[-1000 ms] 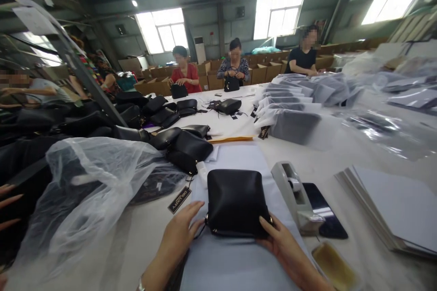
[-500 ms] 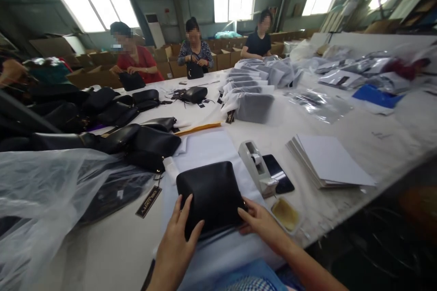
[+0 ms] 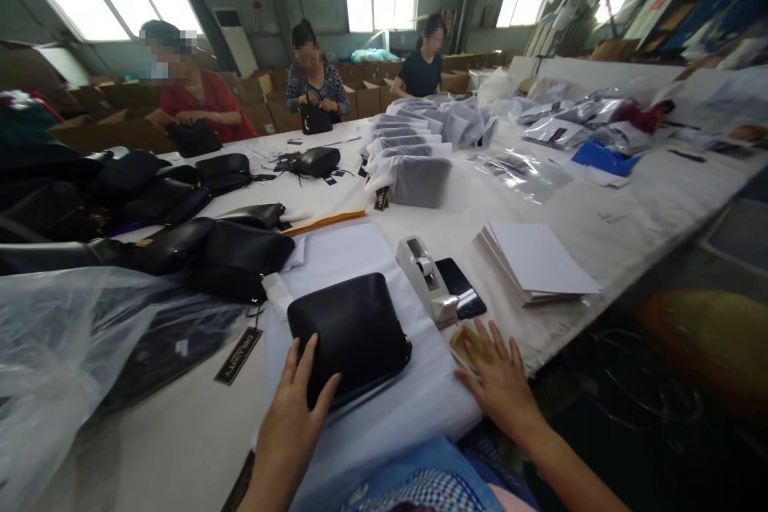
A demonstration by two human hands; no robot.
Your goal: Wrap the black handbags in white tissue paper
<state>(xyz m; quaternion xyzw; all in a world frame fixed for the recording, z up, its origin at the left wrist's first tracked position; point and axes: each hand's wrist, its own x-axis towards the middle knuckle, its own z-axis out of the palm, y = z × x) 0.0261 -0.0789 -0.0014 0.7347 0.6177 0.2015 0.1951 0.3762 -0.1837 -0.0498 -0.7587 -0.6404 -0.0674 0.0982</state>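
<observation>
A black handbag [image 3: 351, 328] lies flat on sheets of white tissue paper [image 3: 360, 252] in front of me. My left hand [image 3: 300, 388] rests on the bag's lower left edge, fingers spread. Over a small dish with a yellowish sponge-like pad [image 3: 465, 346], my right hand [image 3: 501, 380] reaches out with its fingers apart; its fingertips are at the pad, and I cannot tell how firmly they touch it. Just beyond the dish stand a grey tape dispenser [image 3: 425, 280] and a dark phone [image 3: 461, 288].
A stack of white boards [image 3: 540, 260] lies to the right. Black bags [image 3: 234, 256] and clear plastic [image 3: 66, 368] cover the left side. Wrapped bags [image 3: 420, 180] stand in a row farther back. Several people work across the table [image 3: 636, 252].
My right hand has left the bag's right edge and moved right, over the pad, with its fingers spreading. My left hand stays on the bag. The whole view has shifted.
</observation>
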